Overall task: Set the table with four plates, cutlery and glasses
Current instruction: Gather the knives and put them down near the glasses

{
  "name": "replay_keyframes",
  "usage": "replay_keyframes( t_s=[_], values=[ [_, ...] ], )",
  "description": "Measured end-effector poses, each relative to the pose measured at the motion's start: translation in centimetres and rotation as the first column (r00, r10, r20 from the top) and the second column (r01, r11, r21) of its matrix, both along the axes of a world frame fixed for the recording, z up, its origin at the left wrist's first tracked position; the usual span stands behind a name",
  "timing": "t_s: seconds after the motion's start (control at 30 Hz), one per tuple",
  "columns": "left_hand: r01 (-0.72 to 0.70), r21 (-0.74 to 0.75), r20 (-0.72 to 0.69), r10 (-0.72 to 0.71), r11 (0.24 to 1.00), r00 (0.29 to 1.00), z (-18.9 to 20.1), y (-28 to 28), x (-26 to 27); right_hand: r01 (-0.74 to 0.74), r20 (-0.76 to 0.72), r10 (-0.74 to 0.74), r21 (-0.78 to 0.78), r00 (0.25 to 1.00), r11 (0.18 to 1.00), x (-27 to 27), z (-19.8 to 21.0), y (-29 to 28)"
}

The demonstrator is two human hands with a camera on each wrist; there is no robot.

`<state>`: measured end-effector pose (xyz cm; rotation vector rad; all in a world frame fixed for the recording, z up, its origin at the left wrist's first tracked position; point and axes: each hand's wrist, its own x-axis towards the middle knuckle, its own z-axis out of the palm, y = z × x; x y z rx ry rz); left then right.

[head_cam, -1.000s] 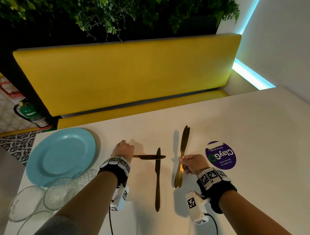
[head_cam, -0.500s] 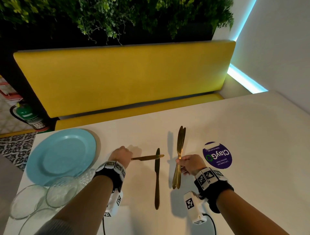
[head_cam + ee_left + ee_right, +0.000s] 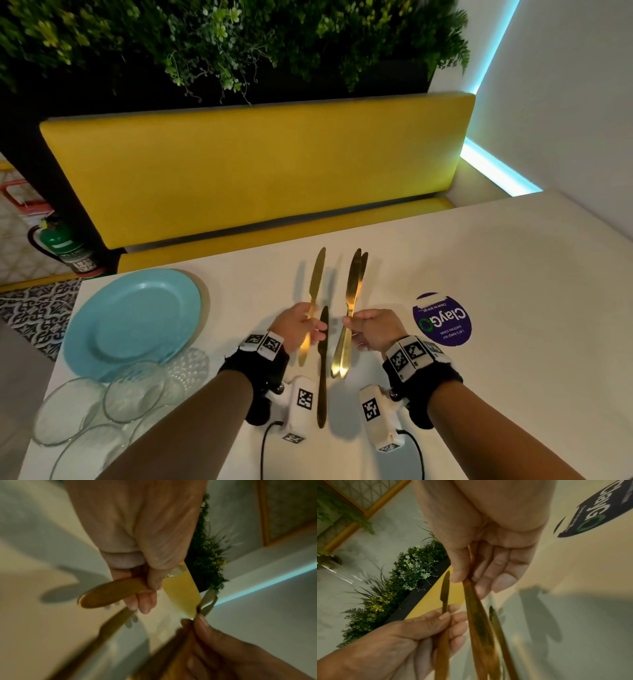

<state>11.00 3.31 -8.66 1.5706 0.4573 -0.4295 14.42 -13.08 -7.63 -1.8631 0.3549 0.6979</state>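
My left hand (image 3: 301,325) grips a gold knife (image 3: 315,277) by its handle, blade pointing away from me, lifted above the white table (image 3: 513,274). The same knife's handle (image 3: 109,593) shows in the left wrist view. My right hand (image 3: 371,327) pinches two gold knives (image 3: 352,287) held together, blades up and away; they appear again as the gold pair (image 3: 476,612) in the right wrist view. Between the hands a third loose gold knife (image 3: 322,373) lies flat on the table, blade away from me. A light blue plate (image 3: 133,318) sits at the left.
Several clear glass plates (image 3: 102,407) are stacked at the table's near left corner, partly under the blue plate. A round purple sticker (image 3: 442,323) lies right of my right hand. A yellow bench (image 3: 257,171) runs along the far edge under green plants.
My left hand has swung its knife from lying crosswise to pointing away from me and lifted it, moving closer to my right hand. The right hand still holds its two knives.
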Motion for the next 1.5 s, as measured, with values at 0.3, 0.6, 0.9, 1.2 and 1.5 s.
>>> replay_keyframes(
  t_s=[0.3, 0.6, 0.9, 1.2, 1.5],
  values=[
    [-0.115, -0.344, -0.088, 0.089, 0.932, 0.992, 0.4, -2.6, -1.8, 0.005, -0.030, -0.002, 0.097, 1.000, 0.995, -0.5, 0.8, 2.1],
    [-0.045, -0.156, -0.015, 0.043, 0.987, 0.999, -0.4, -2.5, -3.5, -0.223, 0.027, 0.240, -0.281, 0.971, 0.934, -1.1, -0.1, 3.9],
    [-0.284, -0.145, -0.146, 0.263, 0.948, 0.954, 0.2, 0.2, -3.7, -0.393, -0.056, 0.461, -0.619, 0.886, 0.680, -1.8, -0.3, 4.0],
    [-0.359, 0.038, -0.175, 0.360, 0.933, 0.916, 0.3, 1.3, -3.5, -0.394, -0.079, 0.451, -0.633, 0.889, 0.666, -3.9, -3.4, 4.6],
    [-0.404, 0.008, -0.207, 0.397, 0.915, 0.894, -0.1, 0.6, -4.5, -0.346, -0.051, 0.449, -0.716, 0.892, 0.606, -5.0, -3.1, 4.2]
  ],
)
